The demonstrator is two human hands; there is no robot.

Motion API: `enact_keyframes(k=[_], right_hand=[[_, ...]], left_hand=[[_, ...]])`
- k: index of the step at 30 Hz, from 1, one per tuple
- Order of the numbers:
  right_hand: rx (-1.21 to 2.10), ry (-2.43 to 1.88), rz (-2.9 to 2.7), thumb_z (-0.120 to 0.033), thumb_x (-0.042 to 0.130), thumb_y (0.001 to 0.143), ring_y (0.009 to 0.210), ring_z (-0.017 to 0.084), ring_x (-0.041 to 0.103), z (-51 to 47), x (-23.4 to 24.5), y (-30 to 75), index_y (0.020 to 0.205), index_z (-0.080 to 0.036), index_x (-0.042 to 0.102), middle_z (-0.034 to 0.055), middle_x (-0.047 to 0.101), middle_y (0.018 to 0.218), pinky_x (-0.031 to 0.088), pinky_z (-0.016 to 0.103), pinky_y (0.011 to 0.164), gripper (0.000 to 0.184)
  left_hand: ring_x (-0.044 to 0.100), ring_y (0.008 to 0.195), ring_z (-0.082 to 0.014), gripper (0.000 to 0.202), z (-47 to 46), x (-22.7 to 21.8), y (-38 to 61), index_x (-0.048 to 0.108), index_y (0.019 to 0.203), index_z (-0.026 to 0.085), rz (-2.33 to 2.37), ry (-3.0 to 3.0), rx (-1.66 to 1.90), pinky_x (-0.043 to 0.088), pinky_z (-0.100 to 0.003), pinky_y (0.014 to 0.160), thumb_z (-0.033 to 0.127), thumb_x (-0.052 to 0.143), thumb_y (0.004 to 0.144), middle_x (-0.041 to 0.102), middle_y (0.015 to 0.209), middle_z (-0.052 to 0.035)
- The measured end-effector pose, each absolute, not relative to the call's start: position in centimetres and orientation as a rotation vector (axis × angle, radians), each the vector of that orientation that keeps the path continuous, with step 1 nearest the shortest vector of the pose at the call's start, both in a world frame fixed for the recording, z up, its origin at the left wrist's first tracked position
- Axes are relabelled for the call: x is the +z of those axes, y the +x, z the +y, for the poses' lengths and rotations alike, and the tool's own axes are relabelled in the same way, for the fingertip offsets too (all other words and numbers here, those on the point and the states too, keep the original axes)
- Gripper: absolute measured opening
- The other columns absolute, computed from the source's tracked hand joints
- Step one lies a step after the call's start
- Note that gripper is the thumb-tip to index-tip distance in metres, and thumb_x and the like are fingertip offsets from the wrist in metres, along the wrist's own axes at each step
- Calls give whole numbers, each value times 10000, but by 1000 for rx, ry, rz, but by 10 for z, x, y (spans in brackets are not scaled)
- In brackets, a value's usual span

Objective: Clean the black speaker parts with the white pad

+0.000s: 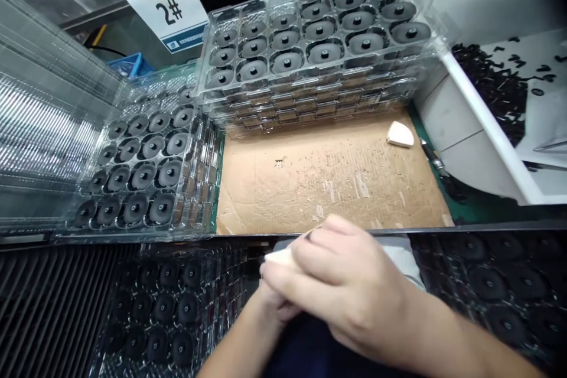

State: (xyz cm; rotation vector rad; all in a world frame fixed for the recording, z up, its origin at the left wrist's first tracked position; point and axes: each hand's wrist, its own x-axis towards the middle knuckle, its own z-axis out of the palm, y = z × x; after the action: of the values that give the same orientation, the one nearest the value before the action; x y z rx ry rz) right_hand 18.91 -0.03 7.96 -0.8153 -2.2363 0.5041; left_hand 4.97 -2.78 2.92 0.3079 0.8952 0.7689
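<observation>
My right hand (341, 283) is closed, its fingers curled round a small white block (280, 257) that sticks out at the left. A small dark spot shows between its fingers; I cannot make out what it is. Pressed close underneath is my left hand (277, 304), mostly covered by the right one. It looks closed, but whatever it holds is hidden. Both hands meet just below the front edge of the bench. A similar white piece with a rounded side (400, 134) lies on the cardboard sheet (266, 189), apart from my hands.
Stacked clear trays (310, 80) of round black parts stand at the back, with another tray stack (146, 159) at left. A white bin (491, 124) with small black pieces sits at right, a knife-like tool (436, 159) beside it. More trays (163, 307) lie below the bench.
</observation>
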Motion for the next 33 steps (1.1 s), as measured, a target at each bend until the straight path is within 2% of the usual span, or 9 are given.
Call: enact_keyframes(k=[2, 5, 8, 11, 15, 19, 25, 33], right_hand=[[552, -800, -2216, -116, 358, 914, 593, 142, 452, 3, 81, 194, 952, -149, 688, 13, 594, 668, 268, 301, 570, 334], [564, -1069, -2230, -61, 382, 859, 602, 145, 466, 8, 81, 207, 988, -180, 687, 10, 606, 688, 295, 299, 587, 352], [570, -1159, -2128, -51, 403, 878, 662, 139, 513, 5, 77, 218, 1066, -199, 656, 12, 646, 781, 356, 293, 632, 349], [747, -1223, -1840, -108, 477, 900, 797, 122, 590, -7, 65, 223, 1153, -248, 609, 3, 670, 935, 430, 250, 695, 318], [856, -1516, -1551, -263, 557, 885, 848, 135, 636, -24, 43, 234, 1068, -317, 659, -18, 686, 1007, 479, 210, 649, 216], [970, -1644, -1522, -361, 566, 865, 943, 190, 653, -34, 23, 240, 1035, -307, 685, 1, 700, 1051, 518, 235, 673, 215], [1020, -1651, -1607, -370, 542, 876, 969, 204, 648, -36, 20, 230, 1070, -300, 673, 17, 698, 1043, 524, 252, 662, 244], [1001, -1611, -1689, -343, 534, 883, 967, 194, 650, -27, 20, 221, 1066, -286, 670, 16, 699, 1047, 519, 239, 633, 235]], left_hand=[[655, 851, -227, 341, -25, 30, 50, 716, 830, 212, 827, 313, 784, 530, -336, 803, 454, 784, 598, 708, 784, -34], [660, 787, -167, 461, -20, 35, 50, 714, 867, 192, 741, 324, 797, 522, -256, 763, 434, 841, 496, 714, 819, -3], [664, 822, -163, 466, -18, 40, 50, 709, 929, 162, 683, 353, 827, 509, -233, 769, 406, 821, 549, 727, 872, -31], [676, 910, -183, 523, -18, 41, 48, 685, 1033, 195, 633, 303, 864, 508, -239, 817, 387, 814, 564, 733, 981, -41], [676, 986, -213, 530, -18, 37, 42, 653, 1103, 255, 579, 221, 872, 509, -260, 850, 332, 809, 602, 687, 1164, -36], [676, 990, -198, 497, -17, 34, 38, 658, 1096, 255, 464, 220, 909, 497, -250, 881, 326, 797, 624, 716, 1099, -7], [678, 989, -185, 454, -18, 33, 38, 651, 1109, 277, 414, 224, 930, 514, -239, 850, 224, 771, 674, 720, 1103, 15], [688, 957, -179, 548, -22, 35, 30, 674, 1071, 264, 432, 264, 974, 497, -253, 888, 306, 841, 551, 738, 1050, 10]])
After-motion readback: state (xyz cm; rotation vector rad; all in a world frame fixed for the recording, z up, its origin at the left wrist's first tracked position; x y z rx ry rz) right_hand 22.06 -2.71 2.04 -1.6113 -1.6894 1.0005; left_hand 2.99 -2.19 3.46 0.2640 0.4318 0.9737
